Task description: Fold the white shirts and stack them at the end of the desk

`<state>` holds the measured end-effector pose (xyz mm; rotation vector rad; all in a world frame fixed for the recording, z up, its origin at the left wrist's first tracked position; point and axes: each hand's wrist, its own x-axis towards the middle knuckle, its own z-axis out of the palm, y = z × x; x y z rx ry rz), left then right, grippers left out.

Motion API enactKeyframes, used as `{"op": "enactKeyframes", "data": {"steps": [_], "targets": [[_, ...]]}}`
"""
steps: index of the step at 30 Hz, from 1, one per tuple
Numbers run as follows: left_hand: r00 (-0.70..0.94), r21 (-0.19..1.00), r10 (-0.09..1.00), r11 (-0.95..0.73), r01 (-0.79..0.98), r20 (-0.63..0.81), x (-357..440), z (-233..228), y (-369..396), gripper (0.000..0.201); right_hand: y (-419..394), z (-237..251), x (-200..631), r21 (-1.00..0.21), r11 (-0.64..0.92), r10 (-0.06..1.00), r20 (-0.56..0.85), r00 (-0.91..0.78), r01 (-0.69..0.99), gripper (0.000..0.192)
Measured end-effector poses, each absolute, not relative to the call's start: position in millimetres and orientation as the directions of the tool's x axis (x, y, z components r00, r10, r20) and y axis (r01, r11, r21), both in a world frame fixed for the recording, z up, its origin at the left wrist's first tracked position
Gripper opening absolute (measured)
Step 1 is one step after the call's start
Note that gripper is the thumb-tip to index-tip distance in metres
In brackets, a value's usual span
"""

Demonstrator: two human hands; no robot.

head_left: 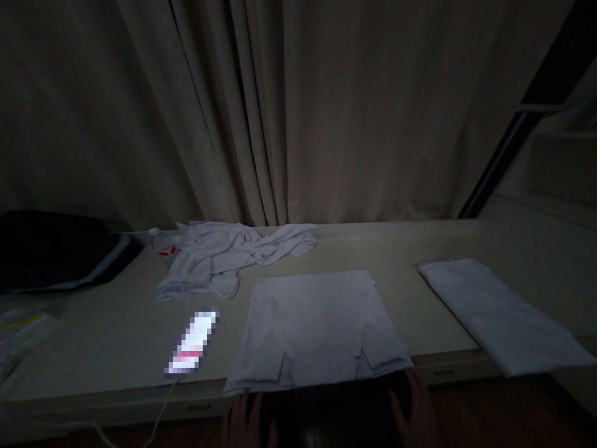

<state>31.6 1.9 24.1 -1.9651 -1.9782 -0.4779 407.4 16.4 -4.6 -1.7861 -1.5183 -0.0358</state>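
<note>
A white shirt (321, 323), its sides folded inward, lies flat on the pale desk with its near edge at the desk's front. Just below that edge, by the near left corner, is my left hand (245, 420), fingers spread and the thumb apart. My right hand (415, 410) sits by the near right corner, its thumb held away from the fingers. Neither hand visibly grips the cloth, though the dim light blurs where the fingertips meet it. The space between the hands is too dark to make out.
A crumpled white garment (233, 252) and a clear bottle (163, 242) lie at the back left. A lit phone (193, 342) trails a white cable (163, 407). Folded white cloth (499, 317) overhangs the right edge. Dark fabric (56, 249) lies far left; curtains (364, 112) hang behind.
</note>
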Motion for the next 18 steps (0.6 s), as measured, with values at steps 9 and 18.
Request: {"op": "enactKeyframes", "data": {"steps": [9, 18], "targets": [[0.126, 0.001, 0.917, -0.137, 0.991, 0.378, 64.3, 80.1, 146.8, 0.047, 139.7, 48.7, 347.6, -0.178, 0.284, 0.859, 0.484, -0.168, 0.942, 0.042], [0.026, -0.003, 0.938, -0.026, 1.0, 0.344, 36.2, 43.9, 184.0, 0.046, 206.4, 25.9, 346.8, -0.121, 0.179, 0.944, 0.302, -0.136, 0.976, 0.049]]}}
